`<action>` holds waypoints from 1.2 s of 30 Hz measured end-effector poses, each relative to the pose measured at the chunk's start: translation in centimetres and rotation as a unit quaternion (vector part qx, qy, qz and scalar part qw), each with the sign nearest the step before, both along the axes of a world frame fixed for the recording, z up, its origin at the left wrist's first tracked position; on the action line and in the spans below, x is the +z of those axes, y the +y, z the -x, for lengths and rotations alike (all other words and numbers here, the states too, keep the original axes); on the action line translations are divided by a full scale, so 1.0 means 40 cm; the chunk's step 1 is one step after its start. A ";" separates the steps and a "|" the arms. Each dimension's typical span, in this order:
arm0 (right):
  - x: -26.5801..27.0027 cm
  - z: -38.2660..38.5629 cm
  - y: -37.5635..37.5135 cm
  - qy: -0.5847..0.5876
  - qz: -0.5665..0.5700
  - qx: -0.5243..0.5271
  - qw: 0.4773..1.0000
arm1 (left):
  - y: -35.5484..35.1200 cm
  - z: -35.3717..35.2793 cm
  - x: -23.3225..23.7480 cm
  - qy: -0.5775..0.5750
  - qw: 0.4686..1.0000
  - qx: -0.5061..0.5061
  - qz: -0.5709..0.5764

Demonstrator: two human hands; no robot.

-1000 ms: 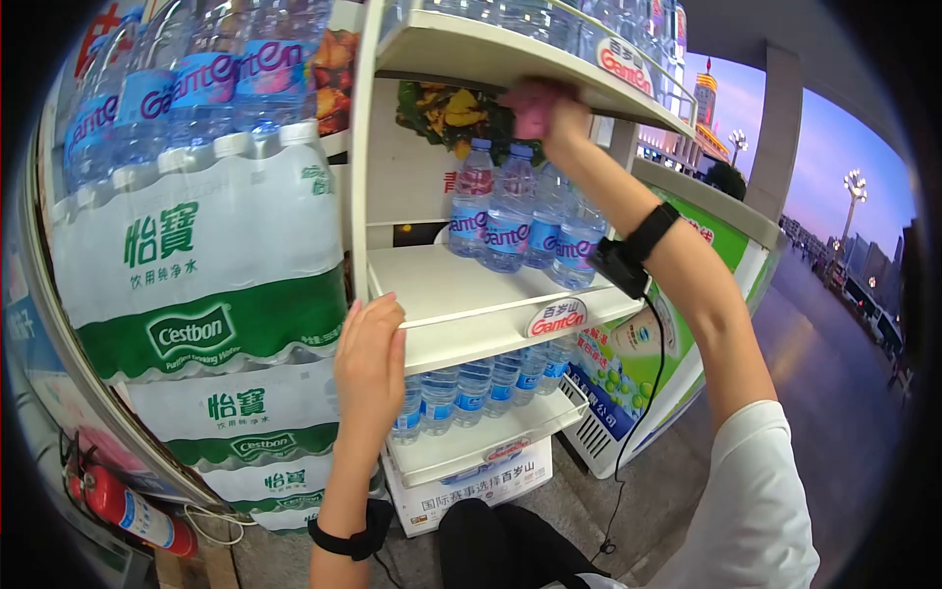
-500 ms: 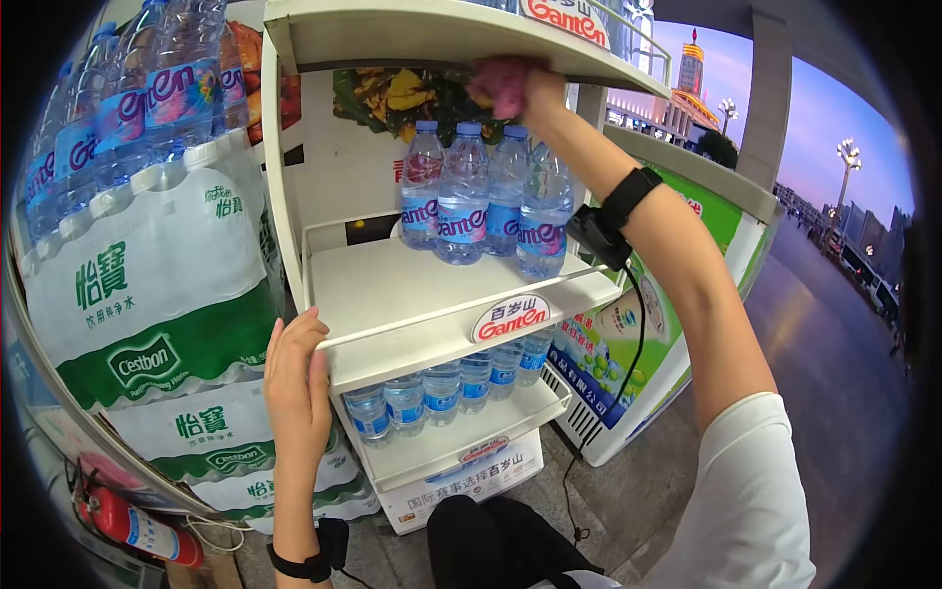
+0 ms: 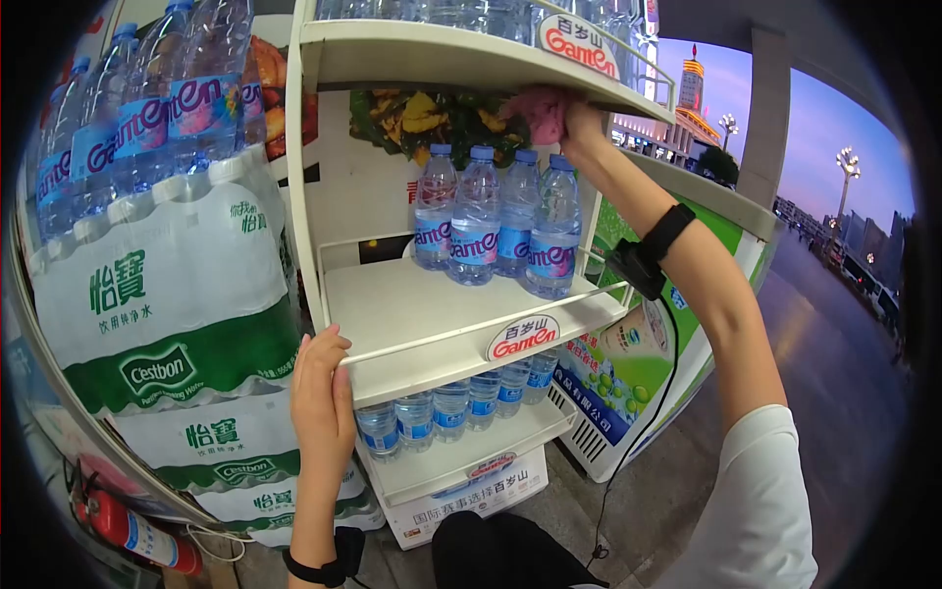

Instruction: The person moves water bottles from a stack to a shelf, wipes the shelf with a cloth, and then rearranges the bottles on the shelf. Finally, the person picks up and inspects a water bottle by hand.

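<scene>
A white metal display rack (image 3: 388, 368) carries water bottles on several tiers. My left hand (image 3: 322, 383) holds the front left corner of the middle shelf, fingers bent over the rail and thumb in front. Up under the top shelf (image 3: 442, 49), my right hand (image 3: 581, 126) grips a bunched pink cloth (image 3: 540, 113), which is against or close to the shelf's underside; exact contact cannot be made out. Below it, several upright bottles with blue caps (image 3: 475, 221) stand on the right part of the middle shelf.
Wrapped packs of bottles (image 3: 177, 294) are stacked at left, with larger bottles (image 3: 201, 108) on top. A red fire extinguisher (image 3: 142, 535) is at lower left. Small bottles (image 3: 449, 407) line the lower shelf. A green chest freezer (image 3: 677, 324) adjoins the right; a cable (image 3: 655, 422) hangs down.
The view has shifted, so the rack appears lower and farther right. My right hand stays under the top shelf with the cloth, and my left hand keeps its hold at the corner.
</scene>
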State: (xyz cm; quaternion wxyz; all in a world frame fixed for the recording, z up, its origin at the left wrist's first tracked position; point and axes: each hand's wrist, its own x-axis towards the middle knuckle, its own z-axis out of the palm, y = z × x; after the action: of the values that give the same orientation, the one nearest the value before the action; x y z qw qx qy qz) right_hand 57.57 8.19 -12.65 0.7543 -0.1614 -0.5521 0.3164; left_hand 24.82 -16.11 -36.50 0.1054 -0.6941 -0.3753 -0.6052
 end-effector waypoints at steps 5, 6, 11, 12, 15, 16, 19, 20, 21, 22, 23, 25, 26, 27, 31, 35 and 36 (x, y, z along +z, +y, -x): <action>0.016 0.113 0.040 -0.004 0.044 0.073 0.996 | -0.001 -0.020 -0.001 -0.041 0.999 -0.005 0.001; 0.021 0.163 0.039 0.000 0.059 0.063 0.996 | -0.001 -0.019 -0.001 -0.039 0.999 -0.003 0.001; -0.005 0.488 0.013 -0.022 0.073 0.147 0.986 | 0.011 0.005 -0.007 0.003 1.000 0.002 -0.008; -0.016 0.542 -0.053 -0.037 0.045 0.104 0.993 | 0.011 0.009 -0.004 0.015 1.000 0.005 -0.006; -0.013 0.581 -0.026 -0.080 0.009 0.074 0.994 | 0.013 0.011 0.004 0.033 0.999 0.012 -0.006; -0.017 0.580 -0.019 -0.094 0.007 0.082 0.992 | 0.010 0.015 0.002 0.037 0.999 0.015 -0.004; -0.029 0.480 0.049 -0.153 0.009 -0.094 0.984 | 0.008 0.015 0.001 0.029 1.000 0.007 -0.005; -0.026 0.431 0.059 -0.158 -0.007 -0.113 0.981 | 0.008 0.015 -0.001 0.026 1.000 0.007 -0.006; -0.027 0.380 0.060 -0.164 -0.024 -0.133 0.977 | 0.010 0.015 -0.002 0.023 1.000 0.006 -0.008; -0.027 0.339 0.034 -0.132 0.018 -0.092 0.987 | 0.012 0.013 -0.003 0.019 1.000 0.003 -0.010; -0.025 0.303 0.006 -0.100 0.059 -0.053 0.992 | 0.011 0.010 -0.005 0.015 1.000 -0.004 -0.007; -0.021 0.254 0.066 -0.077 0.029 -0.188 0.979 | 0.009 0.013 -0.001 0.010 1.000 -0.012 -0.008; -0.013 0.248 0.072 -0.018 0.030 -0.125 0.992 | 0.008 0.015 0.001 0.009 1.000 -0.013 -0.011; -0.008 0.248 0.075 0.042 0.032 -0.060 0.997 | 0.007 0.015 0.003 0.010 1.000 -0.014 -0.014; 0.025 0.338 0.145 0.091 0.082 0.094 0.988 | 0.019 0.005 -0.014 -0.017 0.999 -0.023 -0.028; 0.011 0.484 0.111 -0.118 0.071 0.295 0.946 | 0.026 0.003 -0.019 -0.030 0.998 -0.030 -0.039; 0.015 0.523 0.095 -0.186 0.068 0.404 0.893 | 0.025 0.006 -0.016 -0.020 0.999 -0.023 -0.039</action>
State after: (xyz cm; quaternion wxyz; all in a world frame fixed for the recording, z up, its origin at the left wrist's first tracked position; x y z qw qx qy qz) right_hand 36.65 11.99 -12.05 0.4322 -0.0309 -0.6773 0.5946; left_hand 24.59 -15.12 -37.13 0.1110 -0.6859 -0.3372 -0.6352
